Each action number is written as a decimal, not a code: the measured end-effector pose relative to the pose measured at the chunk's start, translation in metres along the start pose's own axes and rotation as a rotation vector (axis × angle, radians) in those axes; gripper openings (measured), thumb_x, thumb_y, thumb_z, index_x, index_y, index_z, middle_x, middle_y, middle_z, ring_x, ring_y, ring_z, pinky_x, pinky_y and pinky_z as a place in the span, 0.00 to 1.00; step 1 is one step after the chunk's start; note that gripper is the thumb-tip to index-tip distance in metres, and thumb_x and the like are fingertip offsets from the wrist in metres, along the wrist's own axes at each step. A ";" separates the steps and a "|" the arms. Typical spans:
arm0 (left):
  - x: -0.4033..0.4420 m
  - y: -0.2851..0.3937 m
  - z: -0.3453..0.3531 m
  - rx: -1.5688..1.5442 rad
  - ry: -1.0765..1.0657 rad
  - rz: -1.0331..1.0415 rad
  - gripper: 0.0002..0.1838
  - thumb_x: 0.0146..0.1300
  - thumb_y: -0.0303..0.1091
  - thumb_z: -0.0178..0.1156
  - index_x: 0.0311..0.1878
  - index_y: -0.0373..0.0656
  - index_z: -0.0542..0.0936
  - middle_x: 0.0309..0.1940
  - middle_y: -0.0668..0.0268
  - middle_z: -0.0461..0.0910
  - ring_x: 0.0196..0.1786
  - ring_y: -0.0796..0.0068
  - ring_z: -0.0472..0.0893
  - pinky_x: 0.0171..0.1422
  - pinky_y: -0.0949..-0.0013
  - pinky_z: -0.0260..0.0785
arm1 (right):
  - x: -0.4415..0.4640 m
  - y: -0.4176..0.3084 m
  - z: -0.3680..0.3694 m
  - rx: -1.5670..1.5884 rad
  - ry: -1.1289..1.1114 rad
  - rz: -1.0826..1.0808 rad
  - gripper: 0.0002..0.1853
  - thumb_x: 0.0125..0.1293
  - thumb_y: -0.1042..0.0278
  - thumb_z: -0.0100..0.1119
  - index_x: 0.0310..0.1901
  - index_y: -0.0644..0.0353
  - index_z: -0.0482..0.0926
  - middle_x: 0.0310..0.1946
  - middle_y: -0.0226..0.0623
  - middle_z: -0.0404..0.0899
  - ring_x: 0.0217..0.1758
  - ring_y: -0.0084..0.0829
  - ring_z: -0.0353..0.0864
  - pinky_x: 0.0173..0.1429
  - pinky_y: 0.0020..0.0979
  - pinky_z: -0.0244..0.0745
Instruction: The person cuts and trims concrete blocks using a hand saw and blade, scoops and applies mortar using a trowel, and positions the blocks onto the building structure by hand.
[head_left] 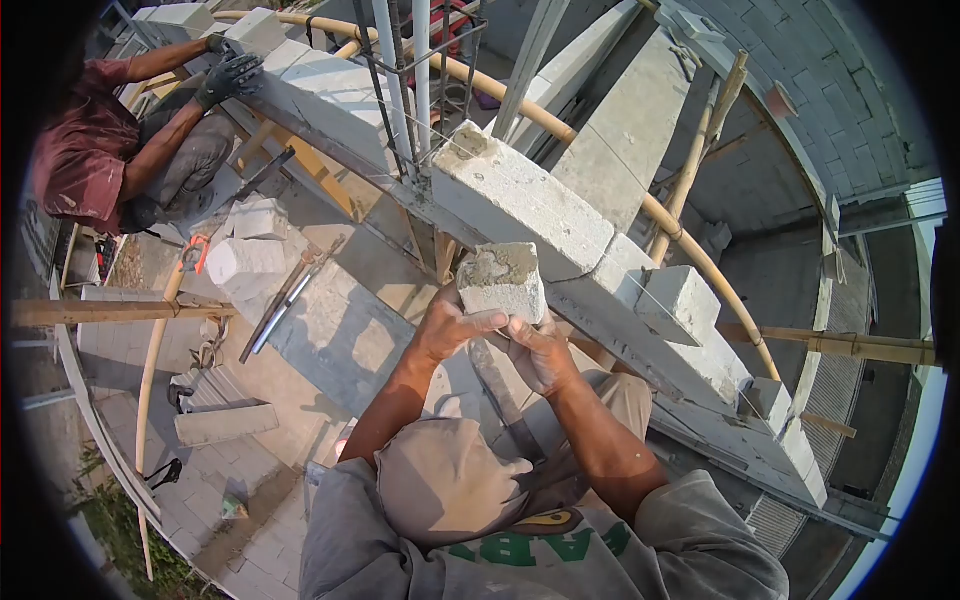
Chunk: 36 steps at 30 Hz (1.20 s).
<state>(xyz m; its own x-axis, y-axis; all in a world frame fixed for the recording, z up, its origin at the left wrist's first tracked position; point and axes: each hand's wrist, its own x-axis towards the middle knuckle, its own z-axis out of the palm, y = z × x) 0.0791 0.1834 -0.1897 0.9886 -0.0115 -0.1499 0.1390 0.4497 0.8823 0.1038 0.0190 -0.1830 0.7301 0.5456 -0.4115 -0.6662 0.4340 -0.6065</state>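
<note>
Between my two hands I hold a small white concrete block (pixel 503 296) with grey mortar smeared over its upper side. My left hand (pixel 449 325) grips its left side, and my right hand (pixel 541 351) is closed around its lower right; both thumbs press the near face. Just beyond the block runs a low wall of white blocks (pixel 520 200), with a patch of mortar (pixel 468 140) on its far end. A loose block piece (pixel 680 305) sits on the wall to the right.
A co-worker (pixel 100 150) in dark gloves crouches at upper left by another block row. Bamboo poles (pixel 690 235) cross behind the wall. White blocks (pixel 245 262), a grey board (pixel 335 335) and an orange-handled saw (pixel 193 255) lie left. Steel bars (pixel 395 80) stand upright ahead.
</note>
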 end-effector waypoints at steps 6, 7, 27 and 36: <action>-0.023 -0.003 -0.019 0.095 0.172 -0.085 0.33 0.47 0.34 0.73 0.59 0.37 0.74 0.48 0.63 0.81 0.50 0.72 0.79 0.57 0.70 0.69 | -0.051 0.051 -0.074 -1.878 0.112 0.163 0.35 0.57 0.46 0.68 0.56 0.65 0.67 0.50 0.54 0.79 0.51 0.49 0.81 0.53 0.43 0.76; -0.026 -0.003 -0.019 0.056 0.209 -0.079 0.34 0.47 0.35 0.73 0.59 0.37 0.74 0.47 0.63 0.82 0.50 0.73 0.79 0.56 0.70 0.69 | -0.061 0.061 -0.077 -1.960 0.028 0.366 0.36 0.57 0.45 0.66 0.56 0.66 0.67 0.49 0.53 0.79 0.51 0.48 0.81 0.53 0.43 0.76; 0.020 -0.075 0.079 0.869 -0.511 -0.371 0.33 0.47 0.36 0.73 0.57 0.35 0.74 0.49 0.61 0.79 0.50 0.69 0.78 0.58 0.69 0.67 | -0.279 -0.077 -0.194 -1.133 0.910 -0.392 0.17 0.65 0.56 0.61 0.44 0.63 0.76 0.39 0.48 0.79 0.43 0.48 0.79 0.49 0.39 0.74; 0.022 -0.090 0.174 1.000 -0.656 -0.553 0.32 0.47 0.35 0.73 0.55 0.35 0.75 0.45 0.63 0.81 0.48 0.71 0.78 0.56 0.69 0.67 | -0.513 0.083 -0.453 -0.311 1.978 0.205 0.18 0.63 0.56 0.63 0.40 0.66 0.77 0.31 0.42 0.81 0.33 0.37 0.82 0.37 0.35 0.77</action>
<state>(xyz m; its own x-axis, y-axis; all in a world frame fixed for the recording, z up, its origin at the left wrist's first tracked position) 0.0984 -0.0129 -0.1949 0.5929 -0.5348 -0.6021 0.2334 -0.6014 0.7641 -0.2573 -0.5498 -0.3303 -0.0660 -0.9218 -0.3821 -0.8597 0.2470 -0.4472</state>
